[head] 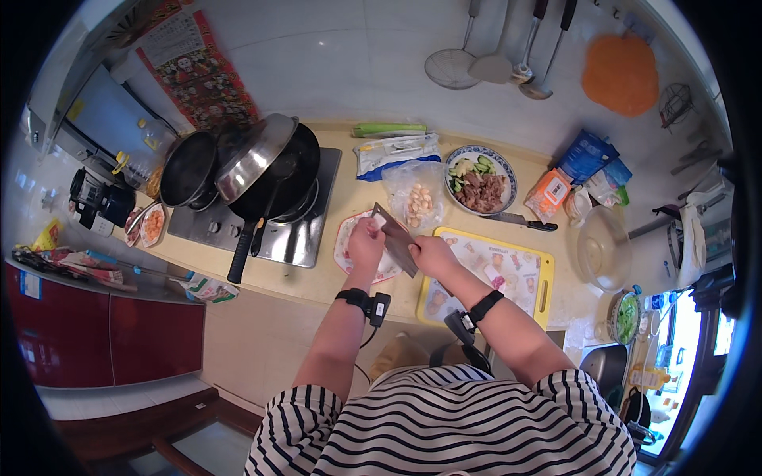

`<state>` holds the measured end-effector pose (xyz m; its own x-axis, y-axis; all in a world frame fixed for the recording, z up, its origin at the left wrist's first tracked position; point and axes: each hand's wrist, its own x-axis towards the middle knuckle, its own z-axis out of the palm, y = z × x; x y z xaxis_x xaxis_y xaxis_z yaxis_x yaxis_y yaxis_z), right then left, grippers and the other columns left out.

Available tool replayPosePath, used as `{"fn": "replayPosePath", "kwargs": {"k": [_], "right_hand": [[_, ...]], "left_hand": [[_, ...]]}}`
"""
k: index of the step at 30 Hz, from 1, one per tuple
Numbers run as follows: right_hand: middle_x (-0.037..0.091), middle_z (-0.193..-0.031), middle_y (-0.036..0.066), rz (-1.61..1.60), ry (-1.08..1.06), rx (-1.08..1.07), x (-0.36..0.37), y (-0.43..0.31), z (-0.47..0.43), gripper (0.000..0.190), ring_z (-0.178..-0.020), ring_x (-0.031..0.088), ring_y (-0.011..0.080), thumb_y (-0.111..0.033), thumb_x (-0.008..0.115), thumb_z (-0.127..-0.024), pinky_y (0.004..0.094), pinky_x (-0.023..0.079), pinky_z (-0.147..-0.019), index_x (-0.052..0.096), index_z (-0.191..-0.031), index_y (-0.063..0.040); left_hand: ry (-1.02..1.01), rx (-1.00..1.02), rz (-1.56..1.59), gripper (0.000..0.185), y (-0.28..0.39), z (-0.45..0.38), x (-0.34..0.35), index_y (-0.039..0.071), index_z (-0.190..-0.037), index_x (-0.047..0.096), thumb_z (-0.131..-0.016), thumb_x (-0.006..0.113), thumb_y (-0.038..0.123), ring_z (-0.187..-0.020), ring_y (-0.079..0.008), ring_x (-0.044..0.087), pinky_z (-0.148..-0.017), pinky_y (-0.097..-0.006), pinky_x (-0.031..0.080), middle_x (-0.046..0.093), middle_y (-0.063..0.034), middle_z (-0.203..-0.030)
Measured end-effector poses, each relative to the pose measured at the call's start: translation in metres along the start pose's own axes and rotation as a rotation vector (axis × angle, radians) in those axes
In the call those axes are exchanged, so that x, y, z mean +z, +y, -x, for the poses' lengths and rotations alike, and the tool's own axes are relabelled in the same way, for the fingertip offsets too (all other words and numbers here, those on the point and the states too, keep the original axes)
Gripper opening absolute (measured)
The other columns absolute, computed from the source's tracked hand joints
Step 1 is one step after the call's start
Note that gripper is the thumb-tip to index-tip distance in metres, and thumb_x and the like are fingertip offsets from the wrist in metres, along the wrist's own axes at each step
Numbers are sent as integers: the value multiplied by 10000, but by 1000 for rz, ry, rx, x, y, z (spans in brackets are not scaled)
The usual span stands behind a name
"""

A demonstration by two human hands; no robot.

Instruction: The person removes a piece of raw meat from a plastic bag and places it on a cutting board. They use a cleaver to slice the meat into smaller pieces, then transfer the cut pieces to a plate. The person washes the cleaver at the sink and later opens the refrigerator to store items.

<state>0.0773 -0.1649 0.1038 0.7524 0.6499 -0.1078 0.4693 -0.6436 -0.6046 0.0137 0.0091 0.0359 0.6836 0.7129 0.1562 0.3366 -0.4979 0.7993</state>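
Observation:
My right hand (433, 256) grips a broad cleaver (397, 239), its blade tilted over a red-rimmed plate (340, 257). At the other side of the blade is my left hand (364, 241), its fingers closed on a small pale piece of food (379, 221) close to the metal. What lies on the plate is mostly hidden by my hand and the blade. Below my right forearm, a yellow-edged cutting board (524, 271) with printed figures carries a small pink-and-white food piece (495, 278).
Behind the plate lies a plastic bag of garlic-like cloves (419, 201). A patterned bowl (511, 189) holds meat and sliced green vegetables. A black-handled knife (524, 222) lies between bowl and board. To the left, a wok (303, 154) and a pan (188, 169) sit on the gas stove (294, 241).

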Motion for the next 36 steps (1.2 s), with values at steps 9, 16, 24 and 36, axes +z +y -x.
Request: {"fn": "replayPosePath", "kwargs": {"k": [9, 16, 24, 36], "right_hand": [[675, -827, 242, -151, 51, 151, -36, 22, 7, 290, -833, 654, 448, -281, 589, -938, 492, 532, -751, 687, -872, -16], [629, -612, 122, -501, 13, 377, -62, 36, 21, 299, -449, 612, 191, -250, 592, -986, 351, 514, -506, 652, -866, 17], [582, -576, 37, -822, 54, 448, -81, 83, 52, 283, -457, 561, 129, -246, 566, -1024, 292, 438, -460, 611, -848, -29], [566, -609, 5, -713, 315, 566, -167, 184, 193, 203, -466, 531, 88, -205, 628, -989, 257, 422, -447, 645, -935, -10]], "left_hand": [[-110, -59, -383, 279, -56, -16, -36, 69, -1025, 693, -762, 732, 151, -891, -356, 676, -774, -421, 555, 689, -156, -989], [87, 154, -267, 391, -29, 15, -40, 66, -1138, 605, -775, 730, 142, -1064, -388, 582, -902, -477, 513, 600, -173, -1145], [238, -63, -271, 308, -23, 10, -38, 46, -1088, 616, -803, 707, 117, -1068, -402, 570, -930, -488, 478, 613, -184, -1115], [-606, 202, -32, 341, 104, 111, 100, 62, -1130, 667, -791, 699, 75, -1025, -350, 611, -910, -426, 511, 662, -114, -1104]]}}
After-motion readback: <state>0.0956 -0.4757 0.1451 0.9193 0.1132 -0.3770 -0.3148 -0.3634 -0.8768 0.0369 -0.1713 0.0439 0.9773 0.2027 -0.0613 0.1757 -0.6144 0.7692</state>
